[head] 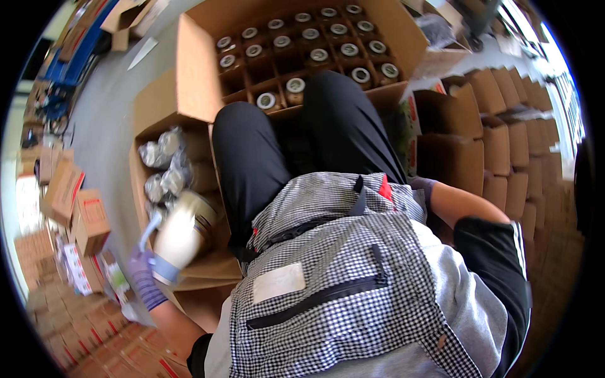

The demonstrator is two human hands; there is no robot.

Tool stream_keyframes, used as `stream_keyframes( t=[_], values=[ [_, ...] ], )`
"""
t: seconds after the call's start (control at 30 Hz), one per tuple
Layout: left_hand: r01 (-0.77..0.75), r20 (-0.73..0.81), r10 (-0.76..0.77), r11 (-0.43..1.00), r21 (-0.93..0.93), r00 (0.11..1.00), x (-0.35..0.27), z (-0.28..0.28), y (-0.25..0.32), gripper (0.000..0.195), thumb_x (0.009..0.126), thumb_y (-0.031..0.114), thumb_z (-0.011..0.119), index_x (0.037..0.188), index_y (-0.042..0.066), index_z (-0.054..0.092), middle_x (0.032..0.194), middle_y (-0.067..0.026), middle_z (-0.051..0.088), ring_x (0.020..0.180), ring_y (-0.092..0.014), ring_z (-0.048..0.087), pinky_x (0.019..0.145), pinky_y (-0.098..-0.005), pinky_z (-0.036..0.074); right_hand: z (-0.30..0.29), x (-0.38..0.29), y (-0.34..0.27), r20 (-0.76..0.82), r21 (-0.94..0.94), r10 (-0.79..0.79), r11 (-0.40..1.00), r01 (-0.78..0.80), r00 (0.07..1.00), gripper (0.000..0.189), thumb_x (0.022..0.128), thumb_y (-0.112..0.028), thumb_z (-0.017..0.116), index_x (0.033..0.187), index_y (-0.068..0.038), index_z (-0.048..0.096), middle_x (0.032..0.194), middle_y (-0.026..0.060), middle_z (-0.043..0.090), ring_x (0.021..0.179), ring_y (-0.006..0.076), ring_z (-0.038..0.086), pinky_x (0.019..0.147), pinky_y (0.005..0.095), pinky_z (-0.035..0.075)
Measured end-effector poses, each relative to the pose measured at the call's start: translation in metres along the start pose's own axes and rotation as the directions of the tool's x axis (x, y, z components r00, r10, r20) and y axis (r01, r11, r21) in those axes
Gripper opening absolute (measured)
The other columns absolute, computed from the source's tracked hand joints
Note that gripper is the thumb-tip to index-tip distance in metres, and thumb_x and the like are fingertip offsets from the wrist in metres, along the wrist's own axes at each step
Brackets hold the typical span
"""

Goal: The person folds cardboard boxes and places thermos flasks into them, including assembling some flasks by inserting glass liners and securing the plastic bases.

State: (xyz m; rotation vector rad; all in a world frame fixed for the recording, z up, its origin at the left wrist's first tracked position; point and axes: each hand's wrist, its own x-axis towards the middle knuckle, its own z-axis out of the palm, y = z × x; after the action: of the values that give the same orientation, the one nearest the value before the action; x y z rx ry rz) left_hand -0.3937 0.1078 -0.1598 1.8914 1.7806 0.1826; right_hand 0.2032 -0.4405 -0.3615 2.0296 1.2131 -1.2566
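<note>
My left hand (pixel 142 269), in a purple glove, grips a white ceramic stein or pitcher (pixel 177 241) with a pale blue handle and base band. It is tilted and blurred, above an open carton (pixel 137 189) at my left. Clear plastic-wrapped items (pixel 165 160) lie inside that carton. My right hand (pixel 420 185), also gloved, is down at my right side, mostly hidden by my checked apron; its fingers do not show. Before my knees, a large divided carton (pixel 196 71) holds several upright containers (pixel 295 86) with round, silvery tops. Some of its cells hold nothing visible.
Rows of upright open cardboard boxes (pixel 496 146) stand close at my right. Stacked closed cartons (pixel 94 340) fill the lower left. Opened cartons (pixel 127 19) and a blue frame (pixel 71 61) are at the upper left. Grey floor (pixel 99 123) runs between them and me.
</note>
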Motion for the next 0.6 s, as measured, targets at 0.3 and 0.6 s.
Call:
stream_keyframes(
  t=[0.3, 0.6],
  values=[
    [-0.165, -0.084, 0.236, 0.351, -0.922, 0.968, -0.139, 0.037, 0.24, 0.028, 0.091, 0.015, 0.061, 0.113, -0.001, 0.071, 0.098, -0.0106, 0.072, 0.092, -0.023, 0.07, 0.081, -0.0335, 0.057, -0.247, -0.123, -0.055, -0.933, 0.112, -0.202, 0.625, 0.773, 0.299, 0.094, 0.074, -0.036, 0.084, 0.156, -0.011, 0.044, 0.157, 0.0203, 0.044, 0.146, 0.0379, 0.041, 0.121, 0.0468, 0.032],
    [-0.072, 0.264, 0.571, 0.498, -0.864, 0.777, -0.157, 0.191, 0.326, 0.028, 0.094, 0.013, 0.069, 0.12, 0.002, 0.069, 0.101, -0.0038, 0.071, 0.087, -0.011, 0.066, 0.079, -0.0243, 0.052, -0.288, -0.21, -0.023, -0.794, 0.432, -0.453, 0.046, 0.901, 0.404, 0.154, 0.056, -0.078, 0.086, 0.164, 0.002, 0.012, 0.165, 0.0176, 0.032, 0.152, 0.0247, 0.028, 0.124, 0.0382, 0.021]
  ],
)
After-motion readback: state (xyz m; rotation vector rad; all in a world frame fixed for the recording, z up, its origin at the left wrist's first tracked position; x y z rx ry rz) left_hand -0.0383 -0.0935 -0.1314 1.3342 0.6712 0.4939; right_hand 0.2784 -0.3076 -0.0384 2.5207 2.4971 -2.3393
